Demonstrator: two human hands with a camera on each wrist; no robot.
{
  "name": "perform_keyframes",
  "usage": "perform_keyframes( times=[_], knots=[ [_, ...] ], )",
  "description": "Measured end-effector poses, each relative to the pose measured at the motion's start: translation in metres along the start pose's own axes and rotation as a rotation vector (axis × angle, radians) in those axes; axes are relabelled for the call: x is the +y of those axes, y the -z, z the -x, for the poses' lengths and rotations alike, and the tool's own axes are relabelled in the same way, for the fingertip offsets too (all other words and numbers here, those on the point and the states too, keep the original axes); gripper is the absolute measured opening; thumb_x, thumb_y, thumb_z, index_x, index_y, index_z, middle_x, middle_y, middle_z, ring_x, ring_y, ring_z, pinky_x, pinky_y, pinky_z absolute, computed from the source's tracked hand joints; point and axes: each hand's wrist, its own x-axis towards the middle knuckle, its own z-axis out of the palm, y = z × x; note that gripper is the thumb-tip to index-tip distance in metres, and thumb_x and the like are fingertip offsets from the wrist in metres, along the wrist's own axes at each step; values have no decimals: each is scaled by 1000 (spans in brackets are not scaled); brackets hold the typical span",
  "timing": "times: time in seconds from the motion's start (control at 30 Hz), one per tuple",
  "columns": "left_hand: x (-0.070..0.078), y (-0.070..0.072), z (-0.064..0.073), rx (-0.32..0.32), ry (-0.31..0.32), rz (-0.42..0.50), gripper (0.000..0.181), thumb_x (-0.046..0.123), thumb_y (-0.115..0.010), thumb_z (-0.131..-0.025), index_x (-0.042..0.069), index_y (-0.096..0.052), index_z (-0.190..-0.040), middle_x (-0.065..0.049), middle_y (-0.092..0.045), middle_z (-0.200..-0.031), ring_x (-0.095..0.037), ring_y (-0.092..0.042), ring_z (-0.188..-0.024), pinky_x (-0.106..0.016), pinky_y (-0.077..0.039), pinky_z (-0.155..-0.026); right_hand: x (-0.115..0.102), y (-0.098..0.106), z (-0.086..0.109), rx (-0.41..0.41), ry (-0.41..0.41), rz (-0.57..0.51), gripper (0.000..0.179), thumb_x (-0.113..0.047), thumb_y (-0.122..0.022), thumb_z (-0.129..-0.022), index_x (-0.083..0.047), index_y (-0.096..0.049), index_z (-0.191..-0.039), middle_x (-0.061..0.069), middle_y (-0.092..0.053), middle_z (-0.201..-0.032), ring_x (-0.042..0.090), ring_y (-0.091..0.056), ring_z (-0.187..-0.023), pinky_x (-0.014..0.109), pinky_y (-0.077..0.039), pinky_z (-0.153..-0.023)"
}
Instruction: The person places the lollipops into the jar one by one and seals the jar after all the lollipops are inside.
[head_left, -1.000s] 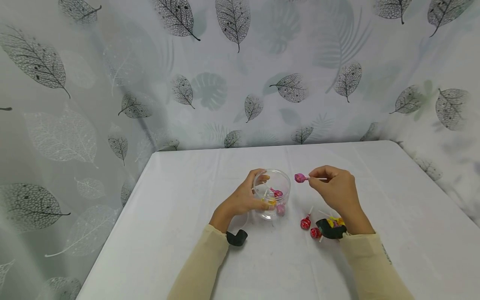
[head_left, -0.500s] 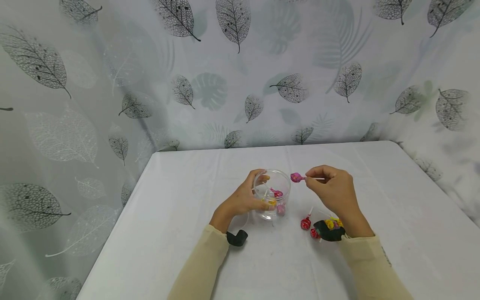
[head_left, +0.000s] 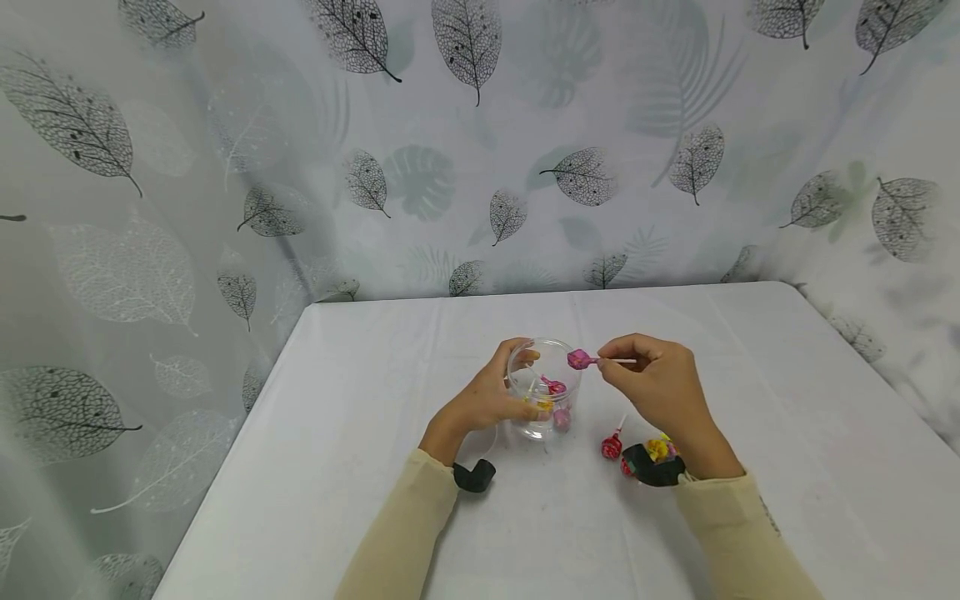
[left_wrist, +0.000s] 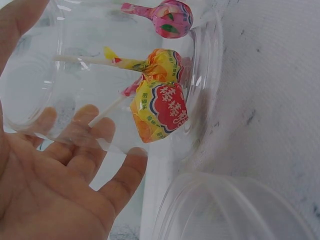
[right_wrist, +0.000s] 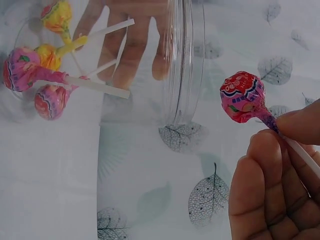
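My left hand [head_left: 480, 402] grips a clear plastic jar [head_left: 546, 432], its mouth uppermost, fingers and thumb around the side. Inside lie several wrapped lollipops: a yellow lollipop [left_wrist: 160, 114] and a pink lollipop [left_wrist: 172, 20] show plainly through the wall in the left wrist view. My right hand [head_left: 654, 383] pinches another pink lollipop [right_wrist: 243, 96] by its white stick, thumb and fingertips close below the wrapped head. In the head view that head overlaps the jar's right rim; in the right wrist view a gap shows between it and the rim [right_wrist: 186, 65].
Right of the jar, a red lollipop [head_left: 611, 447] and a small pile with yellow lollipops [head_left: 657, 451] lie on the white table [head_left: 360, 367], partly behind the right wrist's black camera mount [head_left: 651, 470]. A clear round plastic piece [left_wrist: 225, 210] sits near the left hand.
My right hand has moved left with the pink lollipop, bringing it from beside the jar to its rim. The left hand and jar have stayed put.
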Motion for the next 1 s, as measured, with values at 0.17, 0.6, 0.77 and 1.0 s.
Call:
perform_keyframes(
  times=[0.17, 0.6, 0.77, 1.0],
  knots=[
    [0, 0, 0, 6, 10, -11, 107, 17, -93, -77, 21, -26, -160, -5, -46, -160, -22, -39, -150, -60, -34, -118, -1, -3, 1, -14, 16, -1, 7, -8, -75, -93, -6, -79, -98, 9, -78, -96, 7, -70, -77, 23, -56, -66],
    [0, 0, 0, 7, 16, 11, 105, 18, -94, -77, 23, -28, -159, -4, -46, -159, -23, -39, -149, -60, -34, -118, -1, -9, 1, -66, 40, -2, 6, -4, -75, -93, -5, -79, -97, 9, -78, -95, 14, -70, -76, 25, -57, -65],
    [0, 0, 0, 3, 5, 8, 106, 17, -94, -77, 22, -27, -159, -7, -46, -160, -23, -39, -149, -60, -33, -118, -2, -10, 1, -71, 48, 16, 6, -4, -76, -93, -6, -79, -98, 8, -79, -96, 16, -71, -77, 25, -57, -65],
    [1, -1, 1, 6, -8, -2, 105, 17, -93, -78, 21, -27, -159, -10, -46, -159, -22, -41, -148, -59, -34, -117, -3, -10, 2, -85, 49, 16, 7, -5, -75, -94, -6, -79, -100, 8, -79, -97, 17, -72, -80, 24, -58, -68]
  ],
)
